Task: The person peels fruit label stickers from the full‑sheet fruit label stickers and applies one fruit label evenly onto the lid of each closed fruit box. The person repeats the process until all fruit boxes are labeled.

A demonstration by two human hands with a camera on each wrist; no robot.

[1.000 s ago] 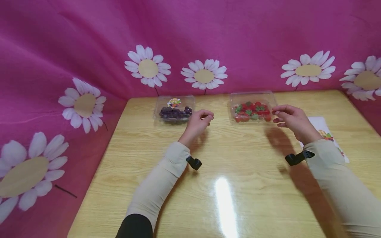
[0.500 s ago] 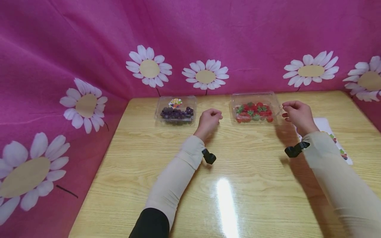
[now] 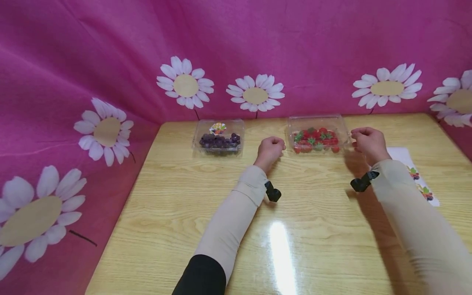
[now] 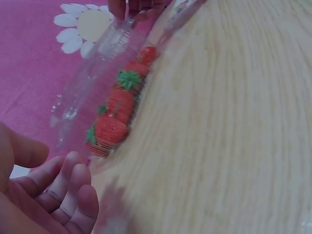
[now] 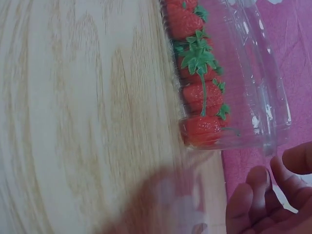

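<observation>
Magenta cloth [image 3: 313,41] printed with large white daisies hangs at the 12 o'clock edge of a pale wood-grain table [image 3: 313,221]. Near that far edge sits a clear, rectangular plastic box [image 3: 316,121] holding bright red strawberries with green leaves [image 5: 202,92]. Taking this box as the clock's centre in the head view, the left hand [image 3: 270,150] is between 8 and 9 o'clock, near its side, unclenched, fingers loosely bent and holding nothing. At 3 o'clock, the right hand [image 3: 371,145] has its fingertips right by the box's small clear tab [image 5: 268,148]; whether they pinch it, I cannot tell. A second clear plastic container [image 3: 201,127] of dark purple grapes [image 3: 220,142] lies at 9 o'clock, and a flat white fruit-printed item [image 3: 403,155] at about 4, partly behind the right sleeve [image 3: 409,213].
</observation>
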